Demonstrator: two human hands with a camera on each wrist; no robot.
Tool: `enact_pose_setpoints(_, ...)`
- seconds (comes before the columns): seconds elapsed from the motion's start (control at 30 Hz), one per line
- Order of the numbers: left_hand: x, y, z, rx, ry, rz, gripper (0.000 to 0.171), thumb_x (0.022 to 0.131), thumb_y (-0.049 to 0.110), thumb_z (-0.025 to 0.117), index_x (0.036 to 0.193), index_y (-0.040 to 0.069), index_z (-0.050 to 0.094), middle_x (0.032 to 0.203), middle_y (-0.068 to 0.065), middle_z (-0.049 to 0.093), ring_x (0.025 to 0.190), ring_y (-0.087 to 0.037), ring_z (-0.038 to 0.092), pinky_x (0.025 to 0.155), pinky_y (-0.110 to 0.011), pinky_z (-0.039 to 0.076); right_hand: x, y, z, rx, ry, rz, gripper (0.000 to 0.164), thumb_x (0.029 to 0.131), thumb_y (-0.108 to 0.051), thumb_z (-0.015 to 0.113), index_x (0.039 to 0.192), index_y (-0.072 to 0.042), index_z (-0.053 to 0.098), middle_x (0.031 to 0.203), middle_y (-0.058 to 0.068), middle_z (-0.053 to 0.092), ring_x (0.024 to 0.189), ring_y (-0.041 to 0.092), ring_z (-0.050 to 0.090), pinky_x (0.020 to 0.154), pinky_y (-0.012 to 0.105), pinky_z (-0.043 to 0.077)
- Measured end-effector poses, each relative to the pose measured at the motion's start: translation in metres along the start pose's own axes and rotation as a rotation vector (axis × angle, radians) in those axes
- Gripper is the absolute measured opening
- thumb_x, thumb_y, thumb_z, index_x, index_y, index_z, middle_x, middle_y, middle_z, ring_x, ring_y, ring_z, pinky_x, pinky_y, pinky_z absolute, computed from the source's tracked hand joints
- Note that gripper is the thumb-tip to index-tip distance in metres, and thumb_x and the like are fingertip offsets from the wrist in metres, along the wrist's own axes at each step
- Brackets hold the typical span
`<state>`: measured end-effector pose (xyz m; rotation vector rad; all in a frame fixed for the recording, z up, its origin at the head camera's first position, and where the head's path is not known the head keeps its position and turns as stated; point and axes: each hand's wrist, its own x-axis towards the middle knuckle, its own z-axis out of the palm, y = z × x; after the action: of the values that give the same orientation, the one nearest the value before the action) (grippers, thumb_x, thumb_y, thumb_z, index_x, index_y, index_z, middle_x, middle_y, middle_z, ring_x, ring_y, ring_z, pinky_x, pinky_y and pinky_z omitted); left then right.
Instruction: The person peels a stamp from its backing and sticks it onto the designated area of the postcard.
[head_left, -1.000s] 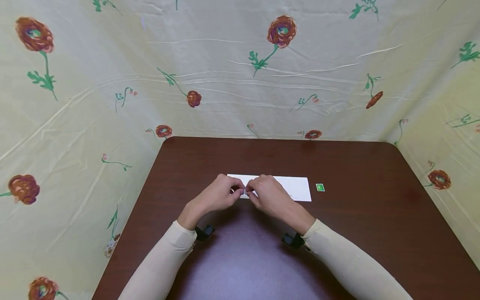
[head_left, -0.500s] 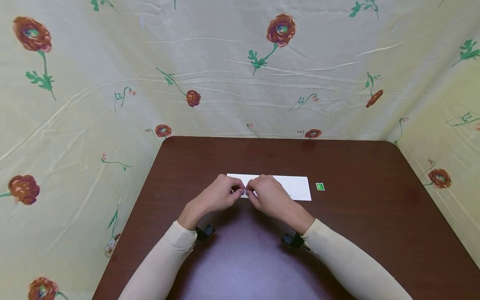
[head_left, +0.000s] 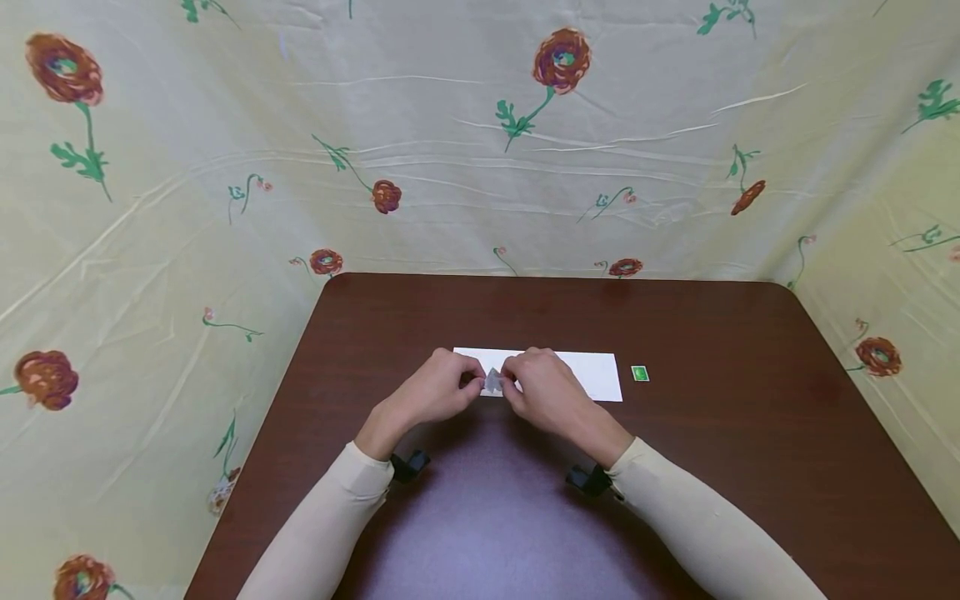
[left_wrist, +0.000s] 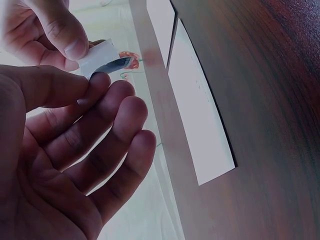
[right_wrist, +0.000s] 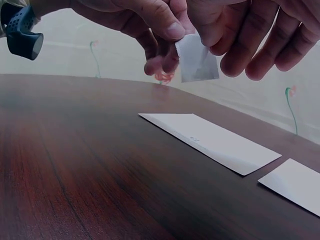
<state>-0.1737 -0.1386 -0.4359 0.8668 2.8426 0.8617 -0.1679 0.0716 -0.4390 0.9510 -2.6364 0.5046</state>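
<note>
Okay, we've got left hand and right hand pinched closed on the slip, mid-frame; uneven pull could tear it.

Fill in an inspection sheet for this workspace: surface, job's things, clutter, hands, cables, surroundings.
Surface: dark brown table; two white paper pieces lie flat, side by side.
Job's things: small pale piece, held above the table.
Clutter: green rectangle with white border, right of the papers.
Hands: left hand and right hand both pinch the pale piece; dark devices at both wrists.
Cables: nothing clearly seen.
Surroundings: flower-patterned sheeting behind and at both sides.
</note>
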Motion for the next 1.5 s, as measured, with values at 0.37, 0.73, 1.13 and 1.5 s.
enact_pose_setpoints(0.37,0.0,-0.004,-0.001,0.025,0.029,-0.064,0.014,0.09,0.012,0.062,0.082,0.016,0.072,0.067,0.009,0.06,0.06,-0.008,0.052,0.056,-0.023,0.045,-0.003,0.01,-0.004,-0.019,-0.006,0.052,0.014,0.088,-0.017,0.065,0.074,-0.018,0.067,0.065,-0.008,0.059,0.069,0.014,0.056,0.077,0.037,0.051)
enact_pose_setpoints(0.73,0.001,-0.006,-0.003,0.077,0.127,-0.08,0.015,0.086,0.009,0.061,0.083,0.013,0.075,0.07,0.008,0.065,0.06,-0.007,0.054,0.059,-0.023,0.046,-0.003,0.01,-0.002,-0.009,-0.032,0.058,0.015,0.087,-0.017,0.064,0.072,-0.019,0.064,0.063,-0.009,0.054,0.065,0.014,0.051,0.063,0.033,0.046)
enact_pose_setpoints(1.13,0.0,-0.006,-0.003,0.095,0.137,-0.118,0.014,0.088,0.011,0.062,0.086,0.009,0.076,0.072,0.005,0.068,0.06,-0.01,0.053,0.056,-0.024,0.045,-0.01,-0.009,0.012,0.06,-0.083,-0.017,0.014,0.088,-0.018,0.067,0.075,-0.019,0.066,0.064,-0.01,0.056,0.057,0.007,0.048,0.053,0.023,0.039)
enact_pose_setpoints(1.5,-0.001,-0.007,-0.002,0.092,0.14,-0.117,0.014,0.087,0.01,0.062,0.085,0.01,0.076,0.075,0.004,0.07,0.062,-0.009,0.055,0.059,-0.024,0.046,-0.019,-0.027,0.028,0.157,-0.179,-0.034,0.015,0.088,-0.02,0.066,0.074,-0.023,0.072,0.067,-0.015,0.06,0.069,0.007,0.053,0.063,0.024,0.045)
